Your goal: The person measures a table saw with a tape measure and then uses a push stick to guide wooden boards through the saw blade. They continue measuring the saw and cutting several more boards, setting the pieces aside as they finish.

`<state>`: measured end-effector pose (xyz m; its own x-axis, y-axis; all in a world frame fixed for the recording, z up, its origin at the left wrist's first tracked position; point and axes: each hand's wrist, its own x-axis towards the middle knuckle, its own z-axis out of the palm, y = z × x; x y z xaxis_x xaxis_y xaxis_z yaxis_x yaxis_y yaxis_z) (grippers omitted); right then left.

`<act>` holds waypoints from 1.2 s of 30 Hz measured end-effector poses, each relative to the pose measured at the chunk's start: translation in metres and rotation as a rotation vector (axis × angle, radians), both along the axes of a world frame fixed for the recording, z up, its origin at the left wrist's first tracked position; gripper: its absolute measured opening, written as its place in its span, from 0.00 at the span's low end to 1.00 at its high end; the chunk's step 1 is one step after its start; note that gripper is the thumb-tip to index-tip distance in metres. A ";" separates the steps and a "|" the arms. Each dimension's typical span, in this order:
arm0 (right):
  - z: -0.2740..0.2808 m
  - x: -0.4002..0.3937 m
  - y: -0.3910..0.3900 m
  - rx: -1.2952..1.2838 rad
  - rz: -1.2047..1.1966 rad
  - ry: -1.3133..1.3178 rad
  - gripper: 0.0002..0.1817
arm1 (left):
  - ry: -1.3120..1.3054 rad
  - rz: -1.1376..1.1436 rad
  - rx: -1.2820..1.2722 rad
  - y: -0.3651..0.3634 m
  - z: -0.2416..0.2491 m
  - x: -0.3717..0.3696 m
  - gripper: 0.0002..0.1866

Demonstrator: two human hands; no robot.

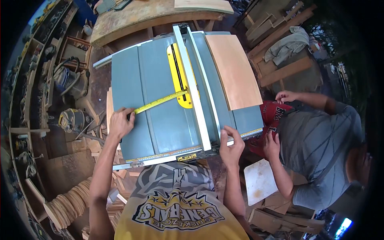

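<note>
Saw table (160, 92): smooth grey, light sheen; insert (174, 72) at twelve o'clock: yellow; board (236, 72) at one o'clock: smooth, matt wood.

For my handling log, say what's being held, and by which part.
The left hand holds the yellow tape measure by its left end; whether the right hand holds anything can't be told.

Saw table (128, 80), grey, 1. On it: metal fence (190, 80), 1, lengthwise; yellow insert plate (173, 68), slotted, 1; wooden board (236, 72), flat, 1, right side; yellow measuring tape (158, 102), 1, drawn out leftward of fence.
</note>
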<state>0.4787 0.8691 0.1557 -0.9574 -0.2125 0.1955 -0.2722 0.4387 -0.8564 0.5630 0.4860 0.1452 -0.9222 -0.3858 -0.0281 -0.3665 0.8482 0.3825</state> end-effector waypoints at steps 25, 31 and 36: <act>-0.052 0.020 -0.008 0.250 0.076 0.338 0.07 | -0.471 -0.185 0.413 -0.079 -0.021 -0.056 0.18; -0.053 0.020 -0.007 0.242 0.083 0.346 0.07 | -0.467 -0.187 0.512 -0.081 -0.025 -0.060 0.15; -0.055 0.021 -0.007 0.230 0.078 0.342 0.07 | -0.434 -0.170 0.459 -0.076 -0.022 -0.056 0.16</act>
